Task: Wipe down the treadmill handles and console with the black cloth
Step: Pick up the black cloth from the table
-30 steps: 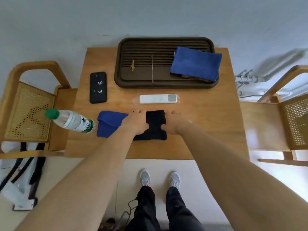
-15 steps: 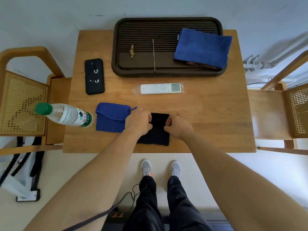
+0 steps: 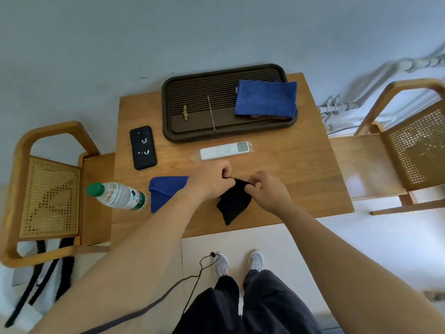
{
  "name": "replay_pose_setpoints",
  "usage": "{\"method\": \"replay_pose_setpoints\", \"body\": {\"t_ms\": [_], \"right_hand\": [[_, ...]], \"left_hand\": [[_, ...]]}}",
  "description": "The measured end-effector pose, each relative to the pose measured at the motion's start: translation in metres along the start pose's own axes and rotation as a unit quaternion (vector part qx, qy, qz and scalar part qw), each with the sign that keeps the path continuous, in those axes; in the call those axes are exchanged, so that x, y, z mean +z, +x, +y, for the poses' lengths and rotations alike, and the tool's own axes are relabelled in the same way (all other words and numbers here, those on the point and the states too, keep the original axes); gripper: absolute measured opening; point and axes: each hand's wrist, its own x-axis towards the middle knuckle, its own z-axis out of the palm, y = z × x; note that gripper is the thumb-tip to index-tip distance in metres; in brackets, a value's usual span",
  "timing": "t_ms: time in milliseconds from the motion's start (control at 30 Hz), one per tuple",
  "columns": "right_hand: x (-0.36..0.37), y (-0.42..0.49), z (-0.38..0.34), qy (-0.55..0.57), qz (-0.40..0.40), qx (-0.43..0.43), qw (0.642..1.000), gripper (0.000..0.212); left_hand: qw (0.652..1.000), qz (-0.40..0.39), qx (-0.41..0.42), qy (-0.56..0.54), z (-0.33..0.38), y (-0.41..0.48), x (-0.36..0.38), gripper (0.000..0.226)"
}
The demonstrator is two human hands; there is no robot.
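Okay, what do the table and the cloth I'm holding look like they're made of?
Table: looks like wood, light brown with visible grain and a soft satin sheen. Black cloth: soft fabric, matte, drooping limply from both hands; exact fibre can't be told.

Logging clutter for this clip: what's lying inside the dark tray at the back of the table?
In the dark tray: a folded blue cloth at its right end, a thin stick, and a small gold piece. A patterned edge peeks from under the cloth; the rest is covered.

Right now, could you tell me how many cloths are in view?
3: a black cloth held by the left hand and right hand, a blue cloth beside the water bottle, and a blue cloth on the dark tray.
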Motion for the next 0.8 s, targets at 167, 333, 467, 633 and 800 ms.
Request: {"method": "replay_pose_setpoints", "body": {"t_ms": [167, 333, 467, 633, 800], "right_hand": [[-0.021, -0.014, 0.000, 0.083, 0.035, 0.027, 0.996, 0.035], [-0.045, -0.029, 0.019, 0.114, 0.077, 0.032, 0.990, 0.044], [-0.056, -0.048, 0.025, 0.114, 0.130, 0.072, 0.982, 0.053], [-0.043, -0.086, 0.023, 0.157, 0.208, 0.160, 0.952, 0.056], [0.006, -0.130, 0.002, 0.227, 0.306, 0.226, 0.897, 0.057]], "left_hand": [[0.999, 0.031, -0.029, -0.012, 0.035, 0.014, -0.018, 0.019], [0.999, -0.003, -0.028, -0.028, 0.069, 0.027, -0.023, 0.008], [0.996, -0.086, 0.001, -0.015, 0.085, 0.032, -0.020, 0.013], [0.971, -0.212, 0.102, 0.040, 0.092, 0.028, -0.018, 0.030], [0.928, -0.300, 0.183, 0.124, 0.078, 0.003, -0.011, 0.037]]}}
